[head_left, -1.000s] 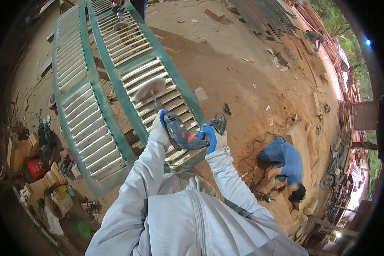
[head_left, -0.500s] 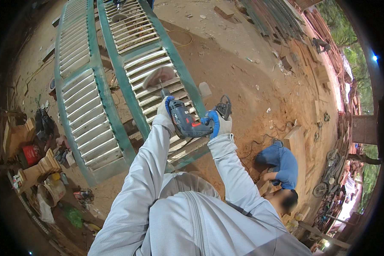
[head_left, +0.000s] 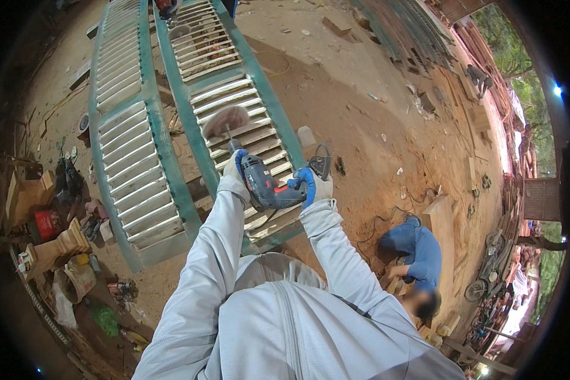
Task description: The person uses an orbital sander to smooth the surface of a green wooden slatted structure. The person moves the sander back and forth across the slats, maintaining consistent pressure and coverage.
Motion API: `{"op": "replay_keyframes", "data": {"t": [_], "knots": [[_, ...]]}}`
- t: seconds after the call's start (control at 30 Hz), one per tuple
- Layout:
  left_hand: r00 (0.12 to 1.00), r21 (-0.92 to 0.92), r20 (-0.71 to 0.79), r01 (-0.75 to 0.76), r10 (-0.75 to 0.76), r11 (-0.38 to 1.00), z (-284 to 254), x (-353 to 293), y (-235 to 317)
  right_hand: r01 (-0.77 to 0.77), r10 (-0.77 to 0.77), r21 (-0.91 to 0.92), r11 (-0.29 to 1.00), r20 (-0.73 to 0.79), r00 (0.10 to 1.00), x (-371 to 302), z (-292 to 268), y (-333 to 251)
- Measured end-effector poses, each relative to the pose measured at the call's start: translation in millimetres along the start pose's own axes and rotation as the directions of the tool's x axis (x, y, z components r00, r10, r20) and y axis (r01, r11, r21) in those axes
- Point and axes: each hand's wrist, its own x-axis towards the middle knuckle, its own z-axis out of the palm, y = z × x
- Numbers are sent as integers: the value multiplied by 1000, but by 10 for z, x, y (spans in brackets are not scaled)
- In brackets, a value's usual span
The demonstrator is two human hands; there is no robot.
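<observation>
My left hand [head_left: 234, 170], in a white and blue glove, is closed round the front of a dark blue power drill [head_left: 264, 182]. My right hand [head_left: 318, 186], gloved alike, grips its rear handle. A round, reddish sanding disc [head_left: 228, 120] on the drill's front shaft lies over the slats of a green-framed louvred shutter [head_left: 284, 134], near its left stile; the disc looks blurred. Whether it touches the wood I cannot tell. Some slats by the disc show brownish wood, others whitish. Beside my right hand is a black loop-shaped piece [head_left: 321, 162].
A second louvred shutter [head_left: 90, 114] lies to the left. At the far end another disc tool [head_left: 179, 30] is over the slats. A person in blue [head_left: 427, 253] crouches at right by a thick timber beam [head_left: 438, 218]. Buckets and wood pieces [head_left: 54, 250] crowd the left.
Both hands have moved left with the drill, and the disc has shifted left across the slats toward the stile. The view has turned slightly. The crouching person stays in about the same place.
</observation>
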Motion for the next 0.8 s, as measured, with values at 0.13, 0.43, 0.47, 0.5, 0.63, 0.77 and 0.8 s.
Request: {"op": "replay_keyframes", "data": {"t": [0.13,0.43,0.47,0.5,0.63,0.77,0.8], "knots": [[998,-9,46,-49,50,999,-96,68,-56,0,0,5,1000,-2,1000,-74,9,-79],[980,-6,-69,-190,189,982,-99,-242,-146,-101,100,35,994,9,995,-264,-149,-193],[976,-6,-79,-203,202,979,-175,-194,-137,-108,107,36,993,22,994,-278,-134,-223],[973,-3,-89,-212,211,977,-211,-165,-125,-116,115,39,993,32,993,-284,-129,-244],[987,-28,-34,-160,159,987,-226,-18,-183,-109,109,49,993,6,994,-270,-159,-245],[996,-23,73,-50,52,998,-28,46,-345,-52,51,111,993,12,999,-177,-405,-302],[994,-15,110,0,1,1000,130,-27,-376,-19,17,131,991,15,1000,-123,-542,-302]]}}
